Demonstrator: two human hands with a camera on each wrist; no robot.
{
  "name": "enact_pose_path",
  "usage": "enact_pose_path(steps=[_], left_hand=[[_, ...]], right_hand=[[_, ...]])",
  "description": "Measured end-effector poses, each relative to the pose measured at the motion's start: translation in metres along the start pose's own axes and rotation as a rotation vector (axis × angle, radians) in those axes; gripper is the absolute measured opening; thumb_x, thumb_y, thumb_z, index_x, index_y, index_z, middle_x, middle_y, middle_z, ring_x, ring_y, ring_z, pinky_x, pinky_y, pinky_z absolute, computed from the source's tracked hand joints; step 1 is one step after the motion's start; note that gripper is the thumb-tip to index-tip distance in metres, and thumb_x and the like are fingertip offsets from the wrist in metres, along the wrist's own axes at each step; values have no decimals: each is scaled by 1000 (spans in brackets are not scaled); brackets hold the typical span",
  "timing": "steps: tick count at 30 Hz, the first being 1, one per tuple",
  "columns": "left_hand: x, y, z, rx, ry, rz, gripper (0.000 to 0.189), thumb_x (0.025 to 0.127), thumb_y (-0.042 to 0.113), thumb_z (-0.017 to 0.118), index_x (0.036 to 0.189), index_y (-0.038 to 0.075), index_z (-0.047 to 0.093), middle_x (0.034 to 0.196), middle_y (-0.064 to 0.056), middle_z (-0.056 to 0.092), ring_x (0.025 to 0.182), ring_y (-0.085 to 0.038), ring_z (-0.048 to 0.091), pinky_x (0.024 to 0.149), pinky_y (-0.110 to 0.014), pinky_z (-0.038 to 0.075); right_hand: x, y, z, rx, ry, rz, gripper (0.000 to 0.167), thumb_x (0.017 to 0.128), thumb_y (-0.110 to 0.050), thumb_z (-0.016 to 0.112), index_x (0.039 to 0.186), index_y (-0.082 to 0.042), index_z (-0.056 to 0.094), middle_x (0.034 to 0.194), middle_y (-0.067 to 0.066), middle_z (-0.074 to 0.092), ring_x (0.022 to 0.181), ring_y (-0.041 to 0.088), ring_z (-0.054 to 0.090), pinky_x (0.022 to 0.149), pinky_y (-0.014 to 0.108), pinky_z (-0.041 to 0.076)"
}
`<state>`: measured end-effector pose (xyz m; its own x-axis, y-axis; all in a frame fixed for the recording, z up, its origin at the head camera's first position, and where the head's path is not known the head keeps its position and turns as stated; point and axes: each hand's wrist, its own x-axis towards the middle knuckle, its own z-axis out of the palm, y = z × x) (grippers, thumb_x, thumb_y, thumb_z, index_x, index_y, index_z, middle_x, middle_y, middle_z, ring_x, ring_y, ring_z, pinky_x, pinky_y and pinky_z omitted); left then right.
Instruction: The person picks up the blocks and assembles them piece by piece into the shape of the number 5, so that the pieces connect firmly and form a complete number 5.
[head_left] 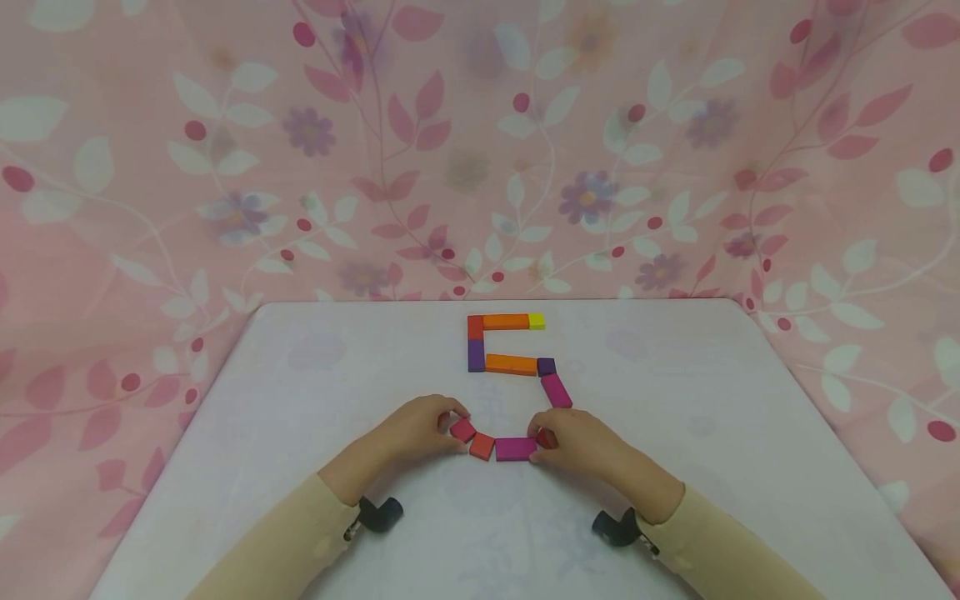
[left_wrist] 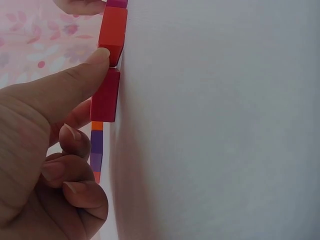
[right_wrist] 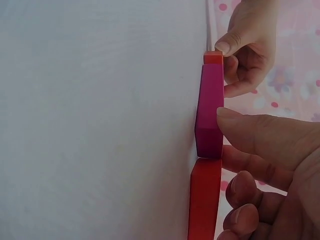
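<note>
A curved row of wooden blocks lies on the white table. At its left end my left hand [head_left: 423,427] has thumb and index finger around a crimson block [head_left: 462,430]; in the left wrist view the thumb tip lies by the seam with an orange-red block [left_wrist: 113,30]. The other left fingers curl loosely. My right hand [head_left: 581,440] pinches the right end of a long magenta block [head_left: 514,450] between thumb and index finger. Beside that end sits a red block [right_wrist: 205,200], partly hidden by the right hand in the head view.
Farther back, the line continues with another magenta block [head_left: 556,390], a small purple block [head_left: 546,367], an orange block [head_left: 512,365], a longer purple block [head_left: 476,356], a red-orange block [head_left: 476,327], an orange block [head_left: 506,322] and a yellow block [head_left: 536,321]. Floral cloth [head_left: 480,167] hangs behind the table [head_left: 300,375].
</note>
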<state>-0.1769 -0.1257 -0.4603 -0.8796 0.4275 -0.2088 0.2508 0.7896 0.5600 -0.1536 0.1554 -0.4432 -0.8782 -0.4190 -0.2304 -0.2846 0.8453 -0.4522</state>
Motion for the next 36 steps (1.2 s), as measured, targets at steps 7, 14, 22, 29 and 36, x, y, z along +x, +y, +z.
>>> enact_pose_path(steps=[7,14,22,29,36], left_hand=[[0,0,0,-9,-3,0,45,81,40,83,121,26,68,81,2,55,81,-15,52,68,-32,46],[0,0,1,-5,-2,17,45,81,40,83,121,25,68,81,3,55,81,-15,52,69,-31,46],[-1,0,2,-7,1,21,46,81,40,83,122,25,68,79,3,55,79,-14,52,67,-31,46],[0,-1,2,-6,7,23,46,81,42,83,122,25,68,80,4,55,80,-14,52,68,-31,47],[0,-2,4,-11,12,25,45,80,41,84,119,25,68,78,3,54,77,-13,52,66,-31,46]], right_hand=[[0,0,0,-1,0,-4,29,80,-32,85,104,-23,72,78,-10,57,79,14,54,71,32,48],[1,2,0,4,-2,-11,29,80,-33,85,105,-23,72,79,-10,57,80,14,54,71,32,48],[1,3,0,12,0,-23,29,81,-32,85,105,-22,73,78,-10,57,78,14,54,70,32,48],[1,4,0,15,-4,-19,29,80,-33,85,105,-23,72,78,-10,57,78,14,54,70,31,48],[1,4,0,17,-4,-31,29,81,-33,85,104,-22,72,77,-10,56,77,13,54,69,31,48]])
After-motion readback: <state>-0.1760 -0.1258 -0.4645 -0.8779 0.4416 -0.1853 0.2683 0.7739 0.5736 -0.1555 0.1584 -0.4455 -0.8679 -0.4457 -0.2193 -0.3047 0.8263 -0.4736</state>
